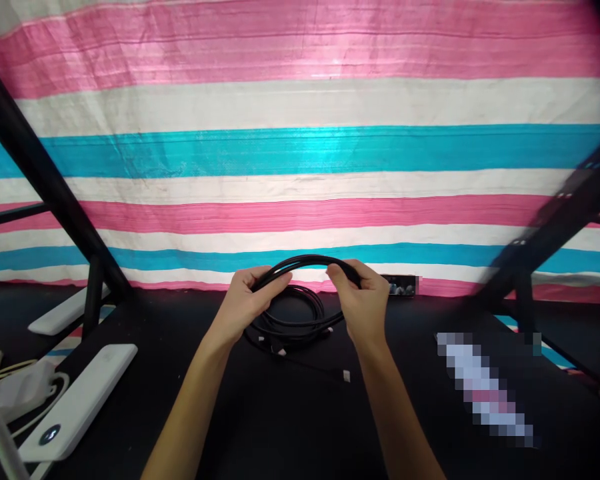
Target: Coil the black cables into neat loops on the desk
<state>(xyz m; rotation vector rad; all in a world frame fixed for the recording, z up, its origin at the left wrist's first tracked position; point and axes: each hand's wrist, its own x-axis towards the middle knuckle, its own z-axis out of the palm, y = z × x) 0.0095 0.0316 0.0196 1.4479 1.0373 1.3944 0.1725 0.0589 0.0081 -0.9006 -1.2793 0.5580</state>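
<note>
Both hands grip a coiled black cable (307,260), held up in a loop over the black table (280,433). On the loop's left side, my left hand (247,297) is closed with its thumb lying along the strands. My right hand (363,293) pinches the opposite side between thumb and fingers. Beneath the raised loop lies another black cable coil (300,307); whether the two are joined I cannot tell. Small light-coloured ends show below it, one of them a white connector or tag (347,376) at the end of a thin black lead.
A white flat device with a round dark display (80,400) lies at the left, near a white power adapter (25,393) with cords. Black metal frame bars (55,173) slant up on both sides. A striped sheet (300,100) hangs behind. A blurred-out item (485,387) lies right.
</note>
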